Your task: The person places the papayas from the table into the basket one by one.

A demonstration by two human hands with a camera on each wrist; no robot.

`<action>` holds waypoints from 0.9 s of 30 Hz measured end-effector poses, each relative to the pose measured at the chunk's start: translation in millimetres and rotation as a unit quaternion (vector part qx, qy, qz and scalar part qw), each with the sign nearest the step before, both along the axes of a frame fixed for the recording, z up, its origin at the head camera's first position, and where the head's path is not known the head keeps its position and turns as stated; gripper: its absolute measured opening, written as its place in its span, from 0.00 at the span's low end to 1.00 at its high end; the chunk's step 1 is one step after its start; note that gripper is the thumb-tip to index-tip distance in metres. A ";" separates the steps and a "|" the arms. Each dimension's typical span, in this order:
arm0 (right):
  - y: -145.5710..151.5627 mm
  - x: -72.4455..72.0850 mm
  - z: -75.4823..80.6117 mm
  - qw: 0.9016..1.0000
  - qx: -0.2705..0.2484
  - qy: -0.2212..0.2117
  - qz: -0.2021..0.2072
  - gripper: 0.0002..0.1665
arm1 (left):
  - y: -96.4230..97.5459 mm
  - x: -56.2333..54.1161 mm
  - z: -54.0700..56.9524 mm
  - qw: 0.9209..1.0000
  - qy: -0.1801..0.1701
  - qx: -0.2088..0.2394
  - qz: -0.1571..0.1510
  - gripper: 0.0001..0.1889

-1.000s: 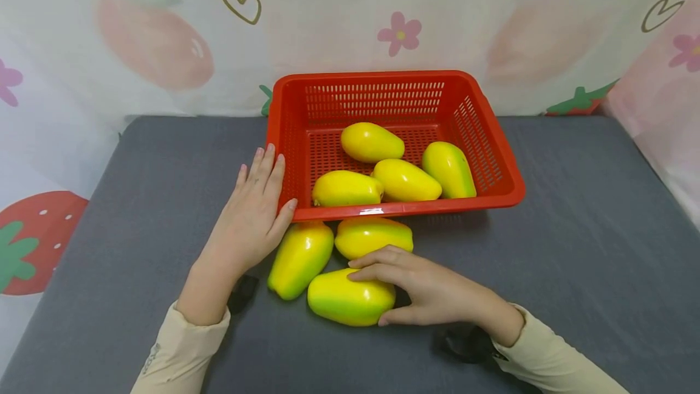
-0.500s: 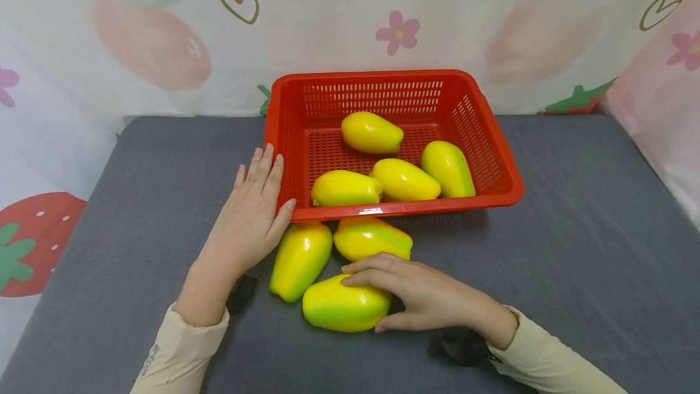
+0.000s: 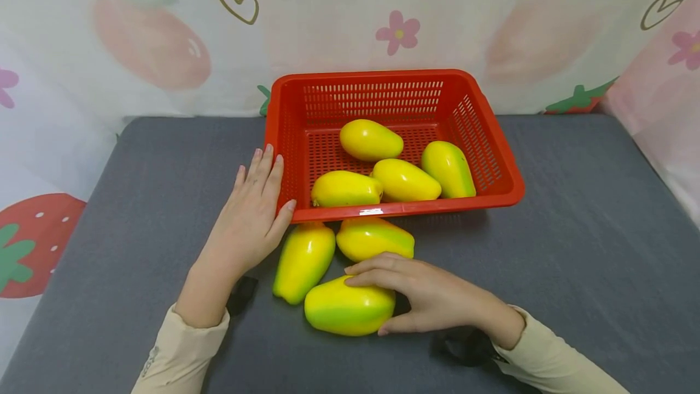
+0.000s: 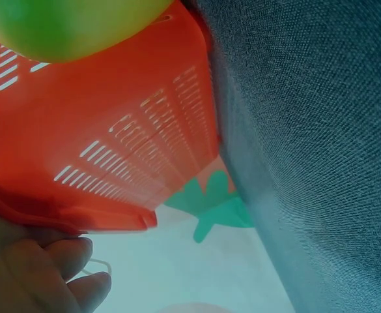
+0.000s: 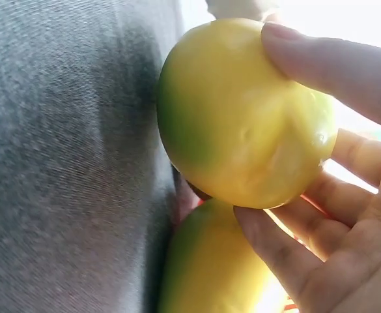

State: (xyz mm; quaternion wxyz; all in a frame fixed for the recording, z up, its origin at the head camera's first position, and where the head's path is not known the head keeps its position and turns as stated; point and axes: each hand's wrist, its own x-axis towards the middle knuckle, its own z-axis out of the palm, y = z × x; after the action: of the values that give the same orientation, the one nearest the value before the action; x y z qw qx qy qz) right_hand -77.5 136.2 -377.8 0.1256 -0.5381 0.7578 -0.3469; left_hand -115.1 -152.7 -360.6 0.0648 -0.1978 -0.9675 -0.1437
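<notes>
In the head view, my right hand grips the right end of a glossy yellow-green papaya on the table, thumb near and fingers over the far side. The right wrist view shows its rounded end between thumb and fingers. A second papaya lies to its left and a third behind it, by the basket's front. My left hand rests with straight fingers along the left rim of a red plastic basket. In the left wrist view, some fingers show beneath the basket rim.
Several papayas lie inside the basket, one papaya towards the back. The basket stands at the rear of a grey cloth-covered table, before a printed curtain. Dark objects sit under both wrists.
The gripped papaya has shifted slightly towards the front with my right hand. The left papaya has slid a little right. The rear papaya in the basket has rocked. My left hand stays put.
</notes>
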 end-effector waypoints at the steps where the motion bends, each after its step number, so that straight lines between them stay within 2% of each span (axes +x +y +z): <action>1: 0.6 0.0 1.3 1.000 -0.003 -0.002 -0.001 0.41 | 0.0 0.0 -0.1 1.000 0.000 0.000 0.000 0.35; 9: 7.2 -1.0 11.1 0.999 -0.025 -0.018 -0.022 0.41 | 0.1 -0.2 -0.5 1.000 0.001 -0.003 0.000 0.35; 27: 27.7 -11.5 37.0 0.994 -0.092 0.007 -0.063 0.39 | -0.9 -1.0 0.5 1.000 0.001 0.004 -0.004 0.35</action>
State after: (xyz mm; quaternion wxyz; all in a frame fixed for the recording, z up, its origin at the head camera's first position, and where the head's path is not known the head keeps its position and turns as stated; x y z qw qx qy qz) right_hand -89.0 163.9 -340.8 0.0479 -0.5006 0.7560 -0.4189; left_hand -116.1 -153.6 -360.1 0.0661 -0.2012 -0.9661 -0.1476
